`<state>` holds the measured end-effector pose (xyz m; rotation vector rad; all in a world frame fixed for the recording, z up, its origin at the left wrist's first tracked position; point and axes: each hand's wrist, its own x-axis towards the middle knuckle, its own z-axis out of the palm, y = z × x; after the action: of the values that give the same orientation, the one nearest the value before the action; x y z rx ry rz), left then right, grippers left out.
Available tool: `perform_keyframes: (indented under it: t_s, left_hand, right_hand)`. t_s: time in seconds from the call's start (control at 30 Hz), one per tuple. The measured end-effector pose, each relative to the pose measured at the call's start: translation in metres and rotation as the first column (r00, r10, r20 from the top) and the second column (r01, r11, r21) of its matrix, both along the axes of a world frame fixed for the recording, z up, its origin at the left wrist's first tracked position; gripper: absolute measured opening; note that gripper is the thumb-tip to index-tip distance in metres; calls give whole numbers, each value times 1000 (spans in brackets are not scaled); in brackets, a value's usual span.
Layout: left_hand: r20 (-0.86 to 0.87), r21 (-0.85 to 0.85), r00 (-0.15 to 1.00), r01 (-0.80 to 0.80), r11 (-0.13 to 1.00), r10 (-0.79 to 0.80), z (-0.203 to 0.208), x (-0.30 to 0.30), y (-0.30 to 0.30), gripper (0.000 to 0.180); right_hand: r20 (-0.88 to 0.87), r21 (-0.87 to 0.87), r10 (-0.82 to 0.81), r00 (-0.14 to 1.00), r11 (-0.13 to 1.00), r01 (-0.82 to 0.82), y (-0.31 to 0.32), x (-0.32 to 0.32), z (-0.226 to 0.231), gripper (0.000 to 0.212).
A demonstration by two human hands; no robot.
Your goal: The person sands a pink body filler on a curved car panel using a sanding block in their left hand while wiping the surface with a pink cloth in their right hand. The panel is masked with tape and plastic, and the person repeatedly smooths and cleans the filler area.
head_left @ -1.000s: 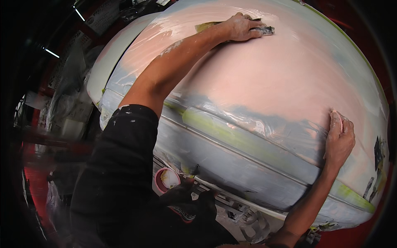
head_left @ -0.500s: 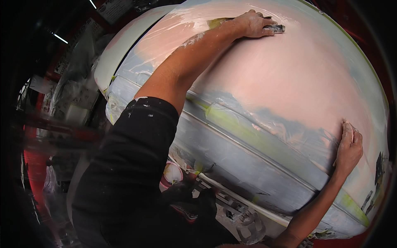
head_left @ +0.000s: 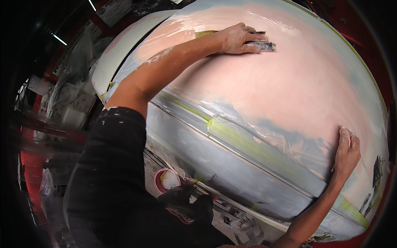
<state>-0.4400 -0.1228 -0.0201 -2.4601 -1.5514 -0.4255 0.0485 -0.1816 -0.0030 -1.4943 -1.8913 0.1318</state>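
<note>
My left hand (head_left: 237,39) lies over a long sanding block (head_left: 266,46), pressing it against a large curved panel (head_left: 289,87) coated in pale pink, with grey and whitish patches. The block's dark end sticks out past my fingers, and an olive end shows on the other side of the wrist. Its middle is hidden under the hand. At the right, my right hand (head_left: 347,153) rests on the panel near its lower edge, fingertips and thumb touching the surface. No tool shows in it. White dust or paste coats both hands.
A grey lower panel (head_left: 223,161) with a yellow-green band runs below the pink one. Near my body sits a pink-rimmed round container (head_left: 166,180) with whitish contents. Clear plastic sheeting (head_left: 72,91) hangs at the left. Dark torn patches (head_left: 377,171) mark the right edge.
My left hand and the sanding block have slid left along the panel. The whole view has shifted slightly, and more of the round container shows. My right hand stays in place on the panel.
</note>
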Motion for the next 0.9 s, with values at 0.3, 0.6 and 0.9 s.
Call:
perform_keyframes:
  t_s: [0.3, 0.6, 0.9]
  left_hand:
    - [-35, -117, 976, 210, 971, -215, -13, 20, -122, 54]
    - [-1, -34, 986, 166, 986, -166, 3, 80, -39, 51]
    - [-73, -103, 908, 405, 908, -413, -9, 38, -120, 52]
  right_hand:
    - [402, 50, -42, 915, 998, 24, -9, -3, -13, 33]
    - [44, 105, 251, 967, 961, -254, 19, -143, 9, 33]
    - [-133, 113, -178, 975, 974, 194, -81, 54, -31, 22]
